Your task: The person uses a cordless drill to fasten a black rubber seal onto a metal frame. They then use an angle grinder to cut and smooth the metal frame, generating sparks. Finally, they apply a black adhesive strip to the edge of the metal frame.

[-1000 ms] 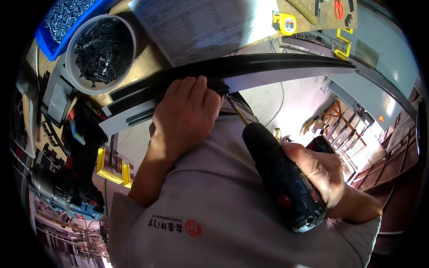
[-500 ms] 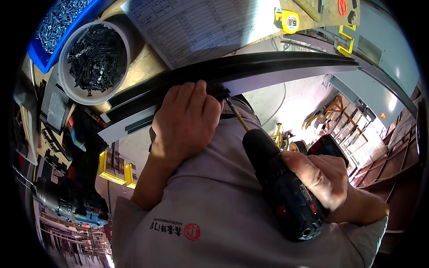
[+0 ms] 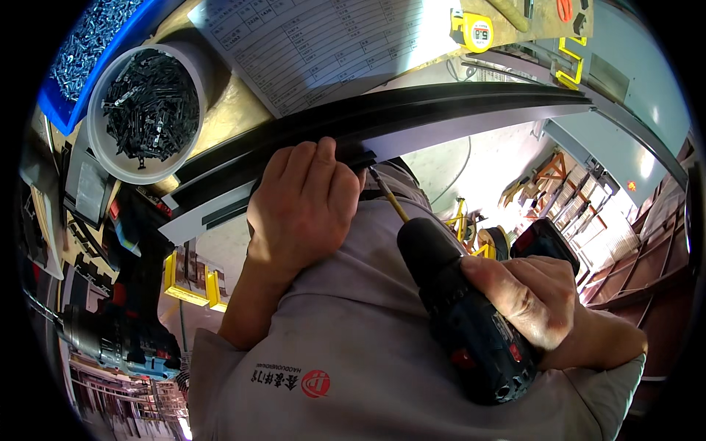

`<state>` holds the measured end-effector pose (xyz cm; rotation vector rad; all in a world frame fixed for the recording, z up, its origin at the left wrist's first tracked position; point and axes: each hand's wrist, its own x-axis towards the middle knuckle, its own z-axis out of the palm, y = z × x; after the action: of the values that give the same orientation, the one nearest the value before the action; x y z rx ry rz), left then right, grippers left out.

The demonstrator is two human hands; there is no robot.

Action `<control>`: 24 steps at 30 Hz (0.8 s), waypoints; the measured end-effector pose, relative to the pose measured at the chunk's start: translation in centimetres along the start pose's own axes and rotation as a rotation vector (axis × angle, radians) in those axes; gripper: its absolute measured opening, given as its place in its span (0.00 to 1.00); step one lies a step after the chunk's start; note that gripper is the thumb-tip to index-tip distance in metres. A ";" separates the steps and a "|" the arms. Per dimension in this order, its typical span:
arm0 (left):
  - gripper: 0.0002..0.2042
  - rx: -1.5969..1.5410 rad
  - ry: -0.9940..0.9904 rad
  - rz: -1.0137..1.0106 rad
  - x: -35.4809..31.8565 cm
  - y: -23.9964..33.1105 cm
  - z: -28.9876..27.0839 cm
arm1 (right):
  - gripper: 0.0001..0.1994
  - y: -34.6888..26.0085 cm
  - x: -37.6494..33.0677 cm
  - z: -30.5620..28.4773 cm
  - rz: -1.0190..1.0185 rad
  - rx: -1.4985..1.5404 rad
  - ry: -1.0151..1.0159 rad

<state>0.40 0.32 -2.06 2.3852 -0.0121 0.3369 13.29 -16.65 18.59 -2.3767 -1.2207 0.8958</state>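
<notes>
My left hand (image 3: 305, 209) grips a long black metal profile (image 3: 441, 117) that runs across the workbench edge, fingers curled over its near lip. My right hand (image 3: 533, 290) holds a black cordless drill (image 3: 467, 323). Its long yellow-shanked bit (image 3: 386, 198) points up and left, with the tip at the profile right beside my left fingers. My grey sleeves fill the lower middle of the view.
A white bucket (image 3: 110, 158) of black screws stands at the upper left beside a blue bin (image 3: 77, 110) of silver screws. A printed sheet (image 3: 323, 44) and a yellow tape measure (image 3: 474, 29) lie on the bench. A second drill (image 3: 110, 338) rests low at the left.
The view has shifted slightly, so the bench and profile sit lower and closer. Both hands keep their hold, and the drill bit stays at the profile.
</notes>
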 end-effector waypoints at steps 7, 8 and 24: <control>0.16 -0.014 0.007 -0.022 -0.2 0.0 0.2 | 0.23 0.1 0.7 -0.2 -0.043 -0.049 -0.021; 0.16 -0.016 0.006 -0.025 -0.2 0.0 0.2 | 0.23 0.1 0.9 -0.3 -0.049 -0.059 -0.036; 0.13 0.051 -0.001 -0.025 0.5 0.3 -0.1 | 0.31 0.5 1.6 -3.0 -0.008 0.117 -0.343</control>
<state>0.78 0.25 -1.67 2.4344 0.0255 0.3276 16.25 -15.63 19.99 -2.1849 -1.2547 1.3750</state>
